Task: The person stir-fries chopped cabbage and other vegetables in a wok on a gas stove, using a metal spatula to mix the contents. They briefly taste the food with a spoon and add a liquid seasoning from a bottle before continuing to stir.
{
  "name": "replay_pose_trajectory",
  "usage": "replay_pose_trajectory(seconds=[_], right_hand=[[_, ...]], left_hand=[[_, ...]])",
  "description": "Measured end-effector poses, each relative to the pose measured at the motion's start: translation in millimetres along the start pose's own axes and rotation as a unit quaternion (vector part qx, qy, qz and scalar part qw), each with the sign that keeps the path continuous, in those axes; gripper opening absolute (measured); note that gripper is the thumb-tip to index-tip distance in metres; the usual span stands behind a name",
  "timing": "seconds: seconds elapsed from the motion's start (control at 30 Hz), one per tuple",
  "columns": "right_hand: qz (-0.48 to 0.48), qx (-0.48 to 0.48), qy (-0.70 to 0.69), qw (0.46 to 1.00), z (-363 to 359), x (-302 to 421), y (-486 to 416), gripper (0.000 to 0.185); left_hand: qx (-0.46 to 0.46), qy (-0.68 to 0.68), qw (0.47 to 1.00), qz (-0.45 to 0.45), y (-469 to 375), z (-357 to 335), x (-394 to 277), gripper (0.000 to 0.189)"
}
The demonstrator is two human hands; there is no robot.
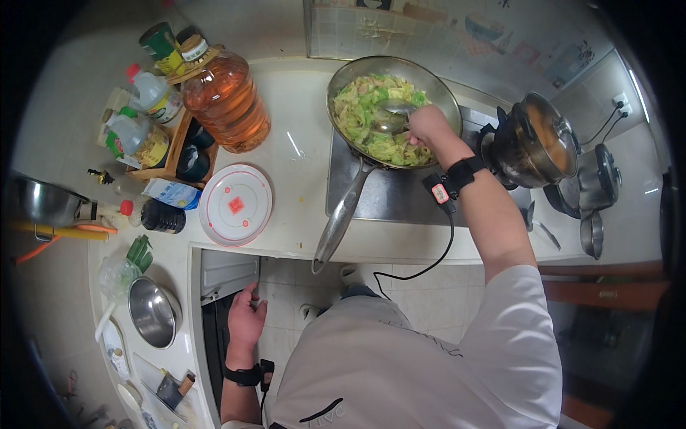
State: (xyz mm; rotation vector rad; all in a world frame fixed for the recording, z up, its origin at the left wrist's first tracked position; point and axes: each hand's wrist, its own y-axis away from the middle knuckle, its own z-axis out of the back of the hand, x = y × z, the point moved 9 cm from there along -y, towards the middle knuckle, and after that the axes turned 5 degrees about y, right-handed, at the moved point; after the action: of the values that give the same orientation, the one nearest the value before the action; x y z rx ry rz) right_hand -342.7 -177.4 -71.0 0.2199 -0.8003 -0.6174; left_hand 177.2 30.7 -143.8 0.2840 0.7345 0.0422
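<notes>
My right hand (427,126) is over a steel wok (394,63) on the stove. It grips a metal cooking utensil (395,107) with two rounded ends among the pieces; whether it is one tool or two cannot be told. Chopped cabbage (370,99), pale green and glossy, lies in the pan. The wok's long metal handle (343,214) points toward me, past the counter's front edge. My left hand (247,319) hangs at my left side beside the counter, holding nothing, thumb and fingers apart.
A lidded pot (517,142) stands right of the wok. Left are a white plate (236,205), a large oil jug (225,96) and several bottles. On the side counter are a steel bowl (153,313) and a cleaver (169,391). A wrist cable (415,278) dangles past the counter edge.
</notes>
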Motion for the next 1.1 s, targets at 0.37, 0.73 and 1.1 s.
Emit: replay_pose_trajectory(seconds=[0.37,0.73,1.1], right_hand=[[-0.005,0.039,-0.142,0.989,23.7,-14.1,30.7,0.024],[0.189,0.16,-0.199,0.948,34.7,107.3,142.7,0.019],[0.295,0.327,-0.124,0.889,-30.5,200.2,292.4,0.018]], left_hand=[[-0.049,0.048,0.997,-0.036,8.9,3.0,6.9,0.05],[0.069,0.747,0.656,0.087,35.3,-13.6,-16.1,0.075],[0.152,0.855,0.492,0.063,99.6,-13.0,-102.7,0.082]])
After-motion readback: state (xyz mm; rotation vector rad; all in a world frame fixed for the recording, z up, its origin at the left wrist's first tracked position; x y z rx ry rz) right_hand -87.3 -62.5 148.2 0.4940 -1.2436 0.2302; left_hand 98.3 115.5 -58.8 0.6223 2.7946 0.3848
